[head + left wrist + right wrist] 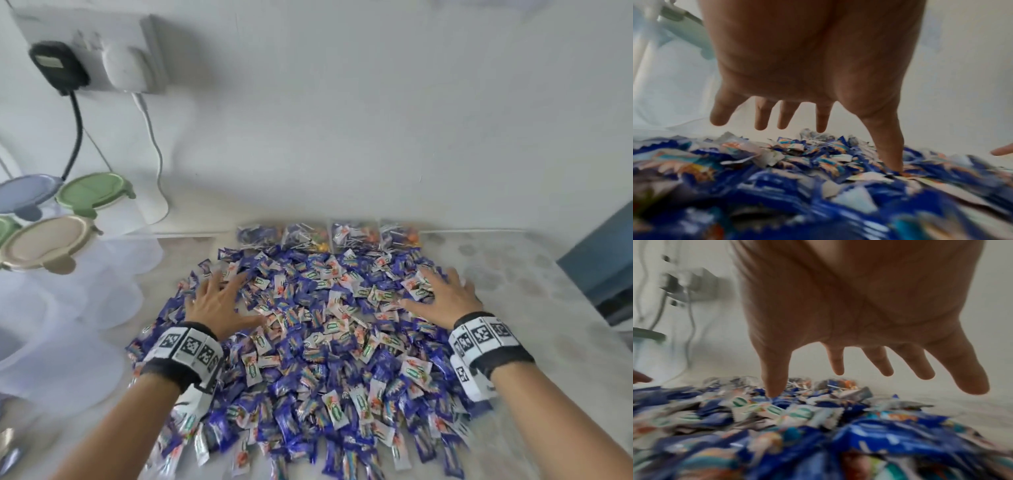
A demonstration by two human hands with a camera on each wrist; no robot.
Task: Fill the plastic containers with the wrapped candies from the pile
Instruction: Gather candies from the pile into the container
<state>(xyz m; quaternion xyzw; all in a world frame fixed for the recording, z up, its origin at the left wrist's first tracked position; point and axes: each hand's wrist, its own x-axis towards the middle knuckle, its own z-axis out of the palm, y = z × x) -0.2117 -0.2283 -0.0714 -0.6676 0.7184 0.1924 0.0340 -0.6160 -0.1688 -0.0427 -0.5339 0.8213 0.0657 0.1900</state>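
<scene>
The candies (308, 329) are heaped in a broad pile on the table (534, 274), with the containers (85, 294) well apart at the left edge, several lidded. The left hand (219, 301) and right hand (442, 301) are spread flat, palms down, on the far flanks of the pile; nothing is pinched or held. In the wrist views each thumb touches the wrappers while the fingers (761, 118) hang splayed just above them. A good scoop is judged to need both hands drawn inward and cupped together, so that loose wrappers are not spilled over the table edge.
</scene>
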